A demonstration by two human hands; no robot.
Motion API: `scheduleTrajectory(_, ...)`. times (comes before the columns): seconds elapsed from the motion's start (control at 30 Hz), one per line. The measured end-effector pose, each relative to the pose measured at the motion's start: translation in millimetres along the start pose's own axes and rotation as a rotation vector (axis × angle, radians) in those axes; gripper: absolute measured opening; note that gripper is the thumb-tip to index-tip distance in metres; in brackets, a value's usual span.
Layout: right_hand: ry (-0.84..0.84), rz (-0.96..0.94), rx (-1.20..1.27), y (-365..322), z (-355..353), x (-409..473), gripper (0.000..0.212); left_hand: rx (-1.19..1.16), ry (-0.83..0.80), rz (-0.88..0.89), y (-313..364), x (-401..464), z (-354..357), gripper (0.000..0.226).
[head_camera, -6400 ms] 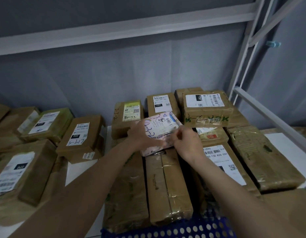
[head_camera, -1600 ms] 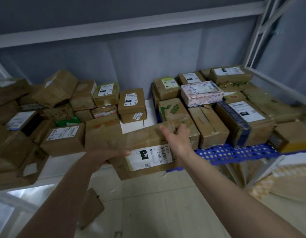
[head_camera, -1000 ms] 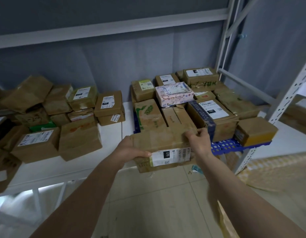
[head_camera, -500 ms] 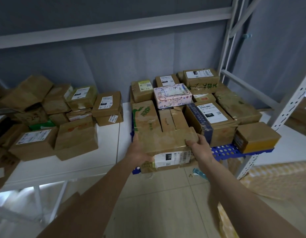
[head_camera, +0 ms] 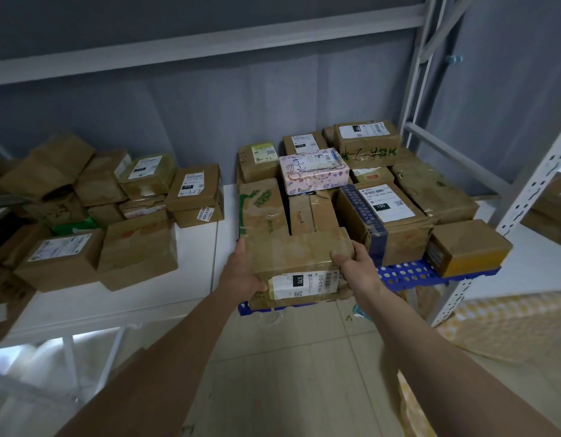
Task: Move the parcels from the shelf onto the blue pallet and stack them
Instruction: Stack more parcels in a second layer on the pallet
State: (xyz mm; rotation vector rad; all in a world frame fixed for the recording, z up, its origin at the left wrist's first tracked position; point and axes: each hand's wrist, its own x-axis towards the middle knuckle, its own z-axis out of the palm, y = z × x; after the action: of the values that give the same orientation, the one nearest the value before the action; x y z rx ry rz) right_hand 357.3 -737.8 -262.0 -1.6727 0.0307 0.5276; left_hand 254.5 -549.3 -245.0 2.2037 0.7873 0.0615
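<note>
A person's two bare arms reach forward from the bottom of the view. Both hands hold one brown taped cardboard parcel with a white "070" label [head_camera: 299, 266] at the near edge of a blue perforated plastic pallet [head_camera: 408, 273]. The left hand [head_camera: 241, 272] grasps the parcel's left end, thumb curled over the near face beside the label. The right hand [head_camera: 351, 258] grasps the right end, fingers curled over the top corner. The parcel sits at the pallet's front left corner, touching the row of parcels behind it, and its labelled face seems to overhang the pallet edge slightly.

Further back on the pallet lie more brown boxes, with a pink patterned parcel [head_camera: 314, 170] resting on top of them. To the pallet's left, on the white shelf [head_camera: 197, 263], many brown parcels [head_camera: 137, 250] wait.

The risk, as I judge it: if the hands let go while the parcel overhangs, it may tip off toward the tiled floor [head_camera: 288, 373]. Pushing it too hard could shift the boxes behind.
</note>
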Motion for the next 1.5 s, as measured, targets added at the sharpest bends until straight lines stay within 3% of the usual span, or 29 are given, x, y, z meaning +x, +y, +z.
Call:
scheduleTrajectory(0.27, 0.037, -0.023, -0.2, -2, -3, -6, 0.073, 0.026, -0.04, -0.068, 2, -6, -5, 0.124)
scheduleTrajectory(0.33, 0.122, -0.12, -0.425, -6, -1, -13, 0.077, 0.032, -0.045, -0.066, 3, -5, -9, 0.118)
scheduleTrajectory(0.43, 0.194, -0.427, -0.727, -16, 10, -31, 0.068, 0.092, -0.081, -0.034, 5, -8, -19, 0.098)
scheduleTrajectory(0.6, 0.017, -0.606, -0.949, -37, 48, -50, 0.055, 0.217, -0.054, -0.011, -9, -12, -53, 0.089)
scheduleTrajectory(0.87, -0.203, -0.726, -0.974, -40, 138, -68, 0.05, 0.303, 0.006, -0.101, -80, -32, -113, 0.078)
scheduleTrajectory(1.23, -0.487, -0.685, -1.056, -31, 282, -79, 0.063, 0.246, 0.066, -0.307, -195, -50, -207, 0.078)
scheduleTrajectory(1.5, -0.51, -0.532, -1.046, -14, 360, -68, 0.061, 0.199, 0.028, -0.35, -262, -27, -245, 0.085)
